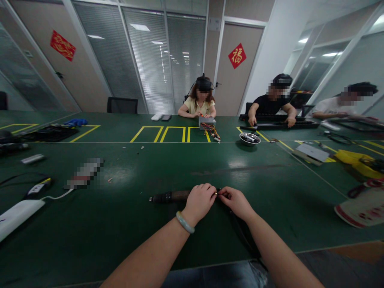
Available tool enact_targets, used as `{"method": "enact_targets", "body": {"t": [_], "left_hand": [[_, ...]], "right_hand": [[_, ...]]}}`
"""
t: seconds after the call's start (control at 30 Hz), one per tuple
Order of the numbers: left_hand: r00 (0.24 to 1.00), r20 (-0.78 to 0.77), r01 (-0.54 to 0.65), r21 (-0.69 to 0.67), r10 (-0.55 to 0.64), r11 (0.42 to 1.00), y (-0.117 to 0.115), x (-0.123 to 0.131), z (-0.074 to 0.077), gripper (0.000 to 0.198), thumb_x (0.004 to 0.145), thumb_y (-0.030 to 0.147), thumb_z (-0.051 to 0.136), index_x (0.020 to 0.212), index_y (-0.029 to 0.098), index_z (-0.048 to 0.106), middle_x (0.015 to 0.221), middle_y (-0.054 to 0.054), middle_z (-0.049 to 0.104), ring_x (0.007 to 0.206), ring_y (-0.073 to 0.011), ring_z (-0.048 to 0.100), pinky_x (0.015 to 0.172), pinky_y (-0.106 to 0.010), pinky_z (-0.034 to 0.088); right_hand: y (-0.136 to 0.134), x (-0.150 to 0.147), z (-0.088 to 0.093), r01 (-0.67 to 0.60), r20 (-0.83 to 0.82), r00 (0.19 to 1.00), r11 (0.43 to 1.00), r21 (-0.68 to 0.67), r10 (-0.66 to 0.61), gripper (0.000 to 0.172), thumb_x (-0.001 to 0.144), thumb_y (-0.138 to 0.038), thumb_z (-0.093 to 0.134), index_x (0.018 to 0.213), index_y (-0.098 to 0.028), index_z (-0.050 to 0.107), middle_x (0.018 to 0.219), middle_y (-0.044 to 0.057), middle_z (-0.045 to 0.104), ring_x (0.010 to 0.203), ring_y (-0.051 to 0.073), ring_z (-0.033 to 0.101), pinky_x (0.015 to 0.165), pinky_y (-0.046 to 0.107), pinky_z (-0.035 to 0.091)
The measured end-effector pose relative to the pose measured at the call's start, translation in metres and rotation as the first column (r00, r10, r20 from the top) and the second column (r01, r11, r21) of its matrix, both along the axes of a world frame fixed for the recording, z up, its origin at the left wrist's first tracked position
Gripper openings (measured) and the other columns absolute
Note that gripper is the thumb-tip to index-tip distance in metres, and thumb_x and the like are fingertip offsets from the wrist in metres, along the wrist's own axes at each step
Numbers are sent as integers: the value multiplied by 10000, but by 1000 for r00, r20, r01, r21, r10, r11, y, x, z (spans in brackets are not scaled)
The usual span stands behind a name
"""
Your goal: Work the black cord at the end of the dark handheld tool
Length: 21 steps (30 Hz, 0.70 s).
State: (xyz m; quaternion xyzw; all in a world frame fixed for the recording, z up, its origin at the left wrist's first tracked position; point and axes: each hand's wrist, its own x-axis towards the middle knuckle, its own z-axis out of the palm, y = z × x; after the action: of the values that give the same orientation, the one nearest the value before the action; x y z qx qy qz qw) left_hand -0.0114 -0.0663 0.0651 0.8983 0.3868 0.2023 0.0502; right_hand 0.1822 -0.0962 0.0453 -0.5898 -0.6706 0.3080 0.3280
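Observation:
On the green tabletop lies a dark, pen-shaped electric screwdriver (177, 196), its tip pointing left. My left hand (201, 202), with a pale green bangle at the wrist, is closed around the rear of its body. Fingertips of my right hand (235, 201) pinch at the tool's tail end, where its black cord (244, 232) begins. A tiny gold-coloured glint shows between the two hands; the joint itself is mostly hidden by fingers. From there the cord runs down under my right forearm toward the table's near edge.
Left of me are a white power strip (21, 216), a blurred-out device on a white cable (58, 197) and a tape measure-like yellow-black item (37, 188). A metal bowl (250, 139) stands ahead. A cup-like container (360, 208) lies right. Three people work across the table.

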Motion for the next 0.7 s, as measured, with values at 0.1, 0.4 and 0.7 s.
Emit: {"method": "enact_targets", "body": {"t": [0.1, 0.4, 0.7], "left_hand": [[1000, 13, 4, -1, -3, 1000, 0, 0, 0, 107, 947, 292, 515, 991, 225, 585, 994, -26, 585, 934, -181, 554, 807, -313, 435], [1000, -4, -3, -3, 3, 1000, -1, 1, 0, 109, 953, 283, 496, 991, 215, 573, 993, -29, 585, 928, -181, 562, 814, -323, 450], [1000, 18, -3, 23, 3, 1000, -3, 3, 2, 71, 939, 247, 521, 978, 221, 574, 1013, -16, 598, 996, -183, 556, 1040, -414, 361]], "right_hand": [[0, 0, 1, -2, -4, 1000, 1000, -7, 2, 133, 841, -289, 570, 905, -211, 656, 790, -4, 683, 707, 149, 619, 652, 251, 444], [0, -2, 1, 19, 5, 1000, 1000, -6, -19, 140, 836, -296, 572, 900, -207, 660, 785, 2, 686, 703, 152, 619, 653, 256, 454], [0, -2, 1, 19, -20, 1000, 1000, -12, -19, 171, 835, -314, 568, 922, -206, 667, 828, 14, 699, 744, 166, 637, 687, 276, 475]]}}
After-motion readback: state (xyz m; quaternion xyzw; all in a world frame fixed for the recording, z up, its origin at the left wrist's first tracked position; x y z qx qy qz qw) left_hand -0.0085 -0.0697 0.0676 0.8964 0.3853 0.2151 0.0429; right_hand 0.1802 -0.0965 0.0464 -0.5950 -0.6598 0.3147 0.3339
